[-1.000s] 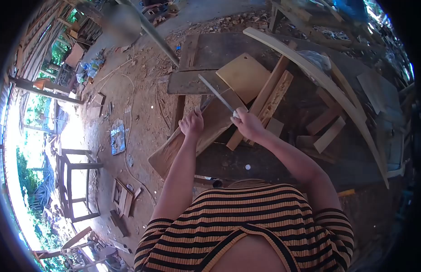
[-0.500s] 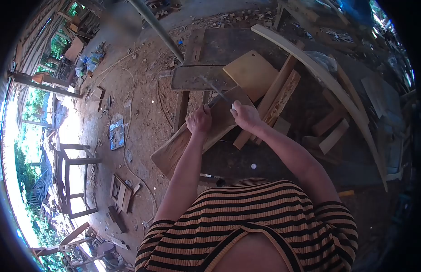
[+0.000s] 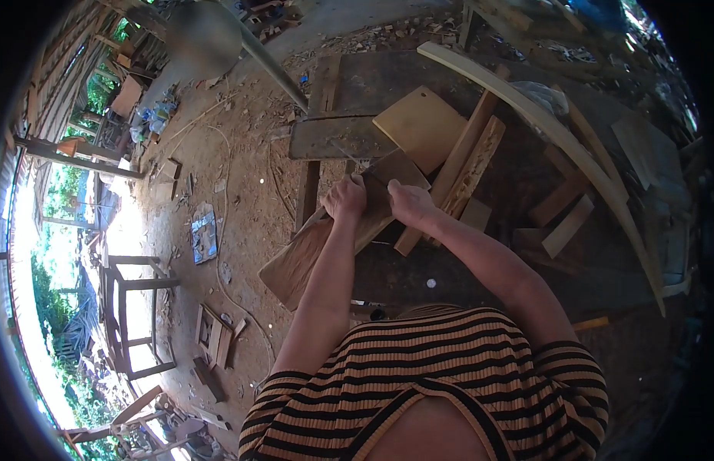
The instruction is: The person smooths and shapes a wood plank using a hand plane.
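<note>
A long, slightly curved wooden board [image 3: 295, 265] lies slanted below my hands, its darker far end [image 3: 395, 165] between and beyond them. My left hand [image 3: 346, 197] is closed in a fist over the board's left side. My right hand [image 3: 410, 203] is closed too, a little to the right, with the thumb towards the board's far end. A narrow dark tool [image 3: 377, 180] seems to span the gap between both fists; its kind is not clear, and the fingers hide most of it. A thin pale strip [image 3: 346, 150] shows just beyond the hands.
Beyond the hands stands a low dark bench [image 3: 334, 138]. A yellowish square board [image 3: 422, 127] and wooden bars [image 3: 464, 161] lie right of the board. A long curved plank [image 3: 541, 115] arcs across the right. A wooden frame [image 3: 145, 284] stands left; scraps [image 3: 215, 338] litter the dirt floor.
Both hands have shifted slightly down in the view, the left one also rightwards, so they are closer together. The thin pale strip looks shorter. The view has tilted a little.
</note>
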Available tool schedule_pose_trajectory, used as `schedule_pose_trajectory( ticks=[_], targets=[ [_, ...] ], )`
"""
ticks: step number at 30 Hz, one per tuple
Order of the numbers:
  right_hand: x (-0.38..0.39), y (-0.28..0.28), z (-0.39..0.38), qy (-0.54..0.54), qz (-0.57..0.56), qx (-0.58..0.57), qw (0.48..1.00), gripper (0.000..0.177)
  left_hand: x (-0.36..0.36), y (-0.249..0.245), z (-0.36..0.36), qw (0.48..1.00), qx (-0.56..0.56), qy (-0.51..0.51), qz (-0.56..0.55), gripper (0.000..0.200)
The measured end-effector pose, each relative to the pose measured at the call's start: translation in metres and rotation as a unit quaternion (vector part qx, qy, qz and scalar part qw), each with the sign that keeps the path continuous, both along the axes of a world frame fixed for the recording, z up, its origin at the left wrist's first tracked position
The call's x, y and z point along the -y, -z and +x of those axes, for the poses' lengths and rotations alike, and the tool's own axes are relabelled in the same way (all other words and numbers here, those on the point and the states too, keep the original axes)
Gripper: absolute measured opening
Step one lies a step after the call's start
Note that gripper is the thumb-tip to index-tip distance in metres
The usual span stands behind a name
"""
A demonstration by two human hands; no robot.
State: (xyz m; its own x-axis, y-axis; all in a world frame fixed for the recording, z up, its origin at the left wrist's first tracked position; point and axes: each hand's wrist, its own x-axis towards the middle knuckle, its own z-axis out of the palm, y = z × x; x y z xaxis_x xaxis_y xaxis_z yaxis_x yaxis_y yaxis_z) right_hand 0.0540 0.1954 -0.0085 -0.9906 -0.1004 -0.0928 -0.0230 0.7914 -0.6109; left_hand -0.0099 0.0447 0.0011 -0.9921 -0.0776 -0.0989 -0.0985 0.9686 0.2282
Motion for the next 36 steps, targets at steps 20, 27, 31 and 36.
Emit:
schedule_pose_trajectory(
  ticks=[20, 27, 31, 36],
  targets=[
    [0.010, -0.001, -0.019, 0.008, -0.075, -0.076, 0.994, 0.009, -0.004, 0.001, -0.004, 1.000, -0.015, -0.012, -0.011, 0.046],
    [-0.023, -0.017, 0.051, -0.002, -0.039, -0.006, 0.999, 0.008, -0.005, -0.003, -0.003, 0.999, 0.023, -0.020, -0.018, 0.047],
    [0.005, 0.004, 0.001, 0.012, -0.058, -0.083, 0.995, 0.006, -0.006, -0.007, -0.001, 1.000, 0.008, -0.013, -0.012, 0.047],
    [0.006, 0.004, -0.003, 0.014, -0.064, -0.078, 0.995, 0.013, -0.006, -0.005, -0.002, 1.000, 0.008, -0.018, -0.013, 0.048]
  ],
)
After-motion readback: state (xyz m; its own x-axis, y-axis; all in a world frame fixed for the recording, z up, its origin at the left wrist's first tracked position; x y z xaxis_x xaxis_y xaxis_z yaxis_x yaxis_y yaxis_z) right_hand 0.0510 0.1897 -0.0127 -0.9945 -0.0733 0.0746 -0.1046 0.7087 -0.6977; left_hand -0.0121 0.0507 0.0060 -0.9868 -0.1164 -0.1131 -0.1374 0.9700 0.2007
